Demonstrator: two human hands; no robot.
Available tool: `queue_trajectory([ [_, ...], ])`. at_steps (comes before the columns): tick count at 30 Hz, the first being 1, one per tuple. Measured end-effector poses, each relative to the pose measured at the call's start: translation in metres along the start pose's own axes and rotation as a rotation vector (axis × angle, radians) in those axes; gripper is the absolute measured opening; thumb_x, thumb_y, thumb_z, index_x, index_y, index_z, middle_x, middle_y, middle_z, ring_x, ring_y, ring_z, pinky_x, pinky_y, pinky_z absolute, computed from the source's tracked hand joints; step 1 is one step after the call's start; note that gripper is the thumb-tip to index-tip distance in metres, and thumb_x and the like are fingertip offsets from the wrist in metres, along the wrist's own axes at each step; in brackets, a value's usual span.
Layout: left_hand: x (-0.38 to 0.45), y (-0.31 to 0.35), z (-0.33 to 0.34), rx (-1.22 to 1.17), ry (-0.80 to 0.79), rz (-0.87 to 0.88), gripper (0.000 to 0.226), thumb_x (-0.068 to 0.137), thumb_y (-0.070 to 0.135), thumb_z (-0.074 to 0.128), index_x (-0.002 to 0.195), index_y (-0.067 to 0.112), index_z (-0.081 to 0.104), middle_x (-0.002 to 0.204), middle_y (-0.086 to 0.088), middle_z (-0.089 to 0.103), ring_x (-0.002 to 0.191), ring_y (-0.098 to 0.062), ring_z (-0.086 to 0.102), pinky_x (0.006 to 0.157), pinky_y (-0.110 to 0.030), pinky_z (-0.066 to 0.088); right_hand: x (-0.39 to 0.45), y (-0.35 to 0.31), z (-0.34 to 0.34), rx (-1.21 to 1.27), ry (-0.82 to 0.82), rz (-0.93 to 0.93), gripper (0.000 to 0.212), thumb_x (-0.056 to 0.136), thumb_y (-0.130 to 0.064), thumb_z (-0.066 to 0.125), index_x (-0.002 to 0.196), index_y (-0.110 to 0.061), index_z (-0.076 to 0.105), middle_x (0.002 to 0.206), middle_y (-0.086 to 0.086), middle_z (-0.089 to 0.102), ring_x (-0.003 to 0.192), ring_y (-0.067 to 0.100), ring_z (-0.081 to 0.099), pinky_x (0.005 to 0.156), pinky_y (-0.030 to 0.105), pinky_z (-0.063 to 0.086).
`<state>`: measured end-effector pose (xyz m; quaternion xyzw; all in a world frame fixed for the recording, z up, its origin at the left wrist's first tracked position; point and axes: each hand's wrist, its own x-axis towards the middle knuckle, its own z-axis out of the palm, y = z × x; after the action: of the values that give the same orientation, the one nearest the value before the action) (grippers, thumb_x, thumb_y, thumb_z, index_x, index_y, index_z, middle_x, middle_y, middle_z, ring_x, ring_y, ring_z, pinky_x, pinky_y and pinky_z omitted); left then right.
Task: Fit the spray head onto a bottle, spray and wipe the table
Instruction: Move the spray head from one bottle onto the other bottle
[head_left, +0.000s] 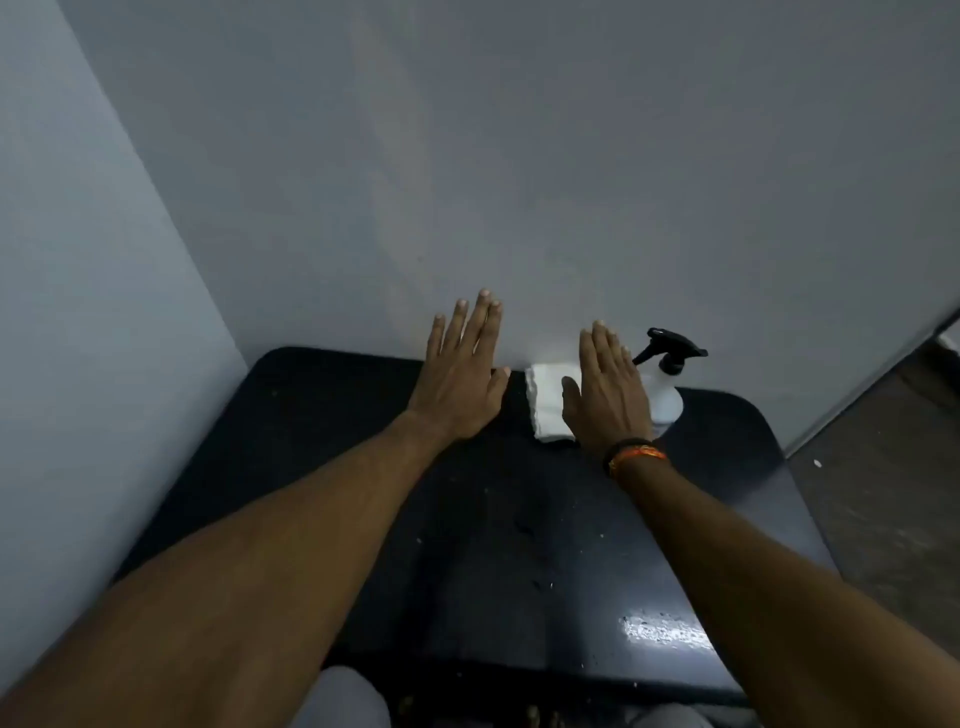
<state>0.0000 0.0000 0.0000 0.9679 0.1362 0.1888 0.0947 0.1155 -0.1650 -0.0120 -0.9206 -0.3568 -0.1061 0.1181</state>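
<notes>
- Dark table against a grey wall
- White bottle with black spray head fitted, far right edge
- White cloth beside it
- Left hand and right hand flat, fingers straight, grasping nothing

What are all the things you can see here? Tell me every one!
table: one, black, in front of the person, against the wall
cloth: one, white, folded, far edge of the table, partly behind the right hand
spray bottle: one, white with a black spray head on, far right of the table, by the wall
wall: grey, behind the table
wristband: one, orange and black, right wrist
left hand: open, fingers straight
right hand: open, fingers straight
</notes>
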Motion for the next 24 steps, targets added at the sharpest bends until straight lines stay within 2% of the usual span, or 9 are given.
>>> queue_trajectory([
  [3, -0.013, 0.005, -0.005, -0.004, -0.023, -0.006, 0.077, 0.101, 0.036, 0.039, 0.157, 0.013, -0.009, 0.165, -0.006, -0.016, 0.152, -0.026, -0.012, 0.123, -0.046, -0.007, -0.014, 0.002, -0.011, 0.053, 0.005, 0.07, 0.06, 0.097, -0.018, 0.052, 0.15, 0.003, 0.032, 0.158, 0.023, 0.031, 0.148, 0.034, 0.027, 0.122, 0.043, 0.023],
  [5, -0.015, 0.009, -0.004, -0.017, -0.04, 0.001, 0.077, 0.101, 0.037, 0.037, 0.157, 0.014, -0.01, 0.165, -0.005, -0.016, 0.152, -0.025, -0.013, 0.123, -0.045, -0.008, -0.02, 0.007, -0.014, 0.068, 0.032, 0.118, 0.042, 0.092, -0.013, 0.054, 0.131, 0.002, 0.055, 0.136, 0.023, 0.056, 0.132, 0.038, 0.049, 0.107, 0.044, 0.041],
  [7, -0.012, 0.011, -0.003, -0.024, -0.04, 0.006, 0.076, 0.101, 0.038, 0.036, 0.156, 0.014, -0.011, 0.165, -0.005, -0.016, 0.152, -0.024, -0.013, 0.123, -0.044, -0.008, -0.024, 0.015, -0.015, 0.078, 0.067, 0.199, 0.029, 0.091, -0.013, 0.054, 0.115, -0.003, 0.065, 0.116, 0.018, 0.068, 0.112, 0.035, 0.061, 0.093, 0.044, 0.048],
  [12, -0.004, 0.018, 0.013, -0.044, -0.098, 0.016, 0.074, 0.102, 0.038, 0.034, 0.156, 0.013, -0.01, 0.165, -0.004, -0.017, 0.152, -0.023, -0.015, 0.123, -0.044, -0.008, -0.023, 0.04, -0.006, 0.143, 0.096, 0.405, 0.026, 0.092, -0.016, 0.054, 0.112, -0.004, 0.066, 0.112, 0.018, 0.069, 0.107, 0.037, 0.059, 0.087, 0.043, 0.049],
  [16, 0.0, 0.021, 0.031, -0.068, -0.154, 0.008, 0.072, 0.103, 0.038, 0.032, 0.156, 0.014, -0.009, 0.165, -0.004, -0.015, 0.152, -0.021, -0.015, 0.123, -0.045, -0.006, -0.004, 0.058, 0.002, 0.359, 0.153, 0.62, 0.045, 0.094, -0.02, 0.056, 0.136, -0.003, 0.052, 0.131, 0.021, 0.057, 0.121, 0.039, 0.052, 0.101, 0.051, 0.045],
  [20, -0.001, 0.021, 0.05, -0.074, -0.181, 0.01, 0.071, 0.103, 0.037, 0.032, 0.156, 0.014, -0.009, 0.165, -0.003, -0.014, 0.152, -0.02, -0.016, 0.123, -0.043, -0.007, 0.021, 0.072, 0.011, 0.543, 0.183, 0.83, 0.056, 0.091, -0.031, 0.062, 0.138, -0.004, 0.049, 0.138, 0.019, 0.051, 0.126, 0.04, 0.049, 0.105, 0.056, 0.042],
  [24, -0.002, 0.017, 0.058, -0.068, -0.195, 0.019, 0.072, 0.103, 0.038, 0.033, 0.156, 0.013, -0.008, 0.165, -0.003, -0.014, 0.151, -0.021, -0.018, 0.123, -0.043, -0.007, 0.033, 0.076, 0.022, 0.764, 0.254, 0.884, 0.045, 0.09, -0.028, 0.065, 0.131, -0.014, 0.057, 0.135, 0.014, 0.058, 0.127, 0.037, 0.051, 0.107, 0.055, 0.042],
])
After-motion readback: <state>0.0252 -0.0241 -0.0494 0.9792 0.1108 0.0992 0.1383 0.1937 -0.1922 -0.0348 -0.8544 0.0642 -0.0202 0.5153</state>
